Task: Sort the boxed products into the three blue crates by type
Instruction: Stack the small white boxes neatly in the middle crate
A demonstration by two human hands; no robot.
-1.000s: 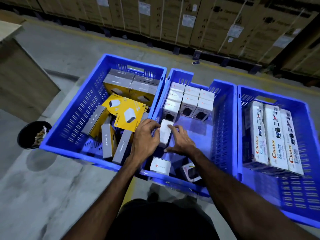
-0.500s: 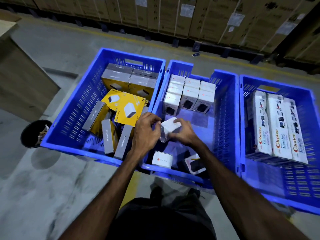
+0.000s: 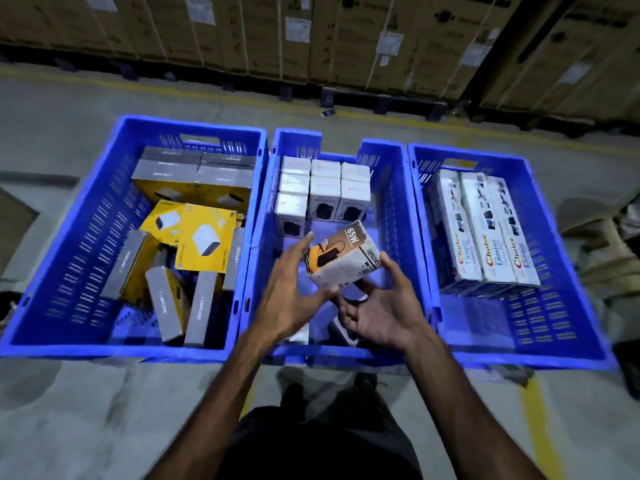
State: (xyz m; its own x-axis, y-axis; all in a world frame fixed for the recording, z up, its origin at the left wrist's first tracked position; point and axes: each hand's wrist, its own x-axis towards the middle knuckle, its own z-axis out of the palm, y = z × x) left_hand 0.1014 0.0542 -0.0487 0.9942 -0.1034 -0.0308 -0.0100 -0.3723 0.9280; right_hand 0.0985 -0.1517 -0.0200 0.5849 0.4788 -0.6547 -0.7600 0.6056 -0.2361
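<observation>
Boxed products fill three blue crates set side by side on the concrete floor (image 3: 86,403). Left crate (image 3: 69,244): yellow-and-grey boxes (image 3: 204,239), some packed in a row at the far wall, the rest lying loose and tilted, several standing on edge. Middle crate (image 3: 391,216): small white charger boxes (image 3: 323,190) stand upright in neat rows at the far end. Above this crate's near half, the left hand (image 3: 289,296) and the right hand (image 3: 384,308) hold one more white box marked 85W (image 3: 341,259), tilted, clear of the crate floor. The left hand's fingers are nearly straight, touching the box's left side and underside; the right hand, palm up, cups it from below and from the right with lightly curled fingers. Beneath the hands a couple of loose items lie in the crate, mostly hidden. Right crate (image 3: 561,244): three long white Choice boxes (image 3: 485,237) lie packed together against its left wall. Stacked cardboard cartons (image 3: 311,36) line the far side.
</observation>
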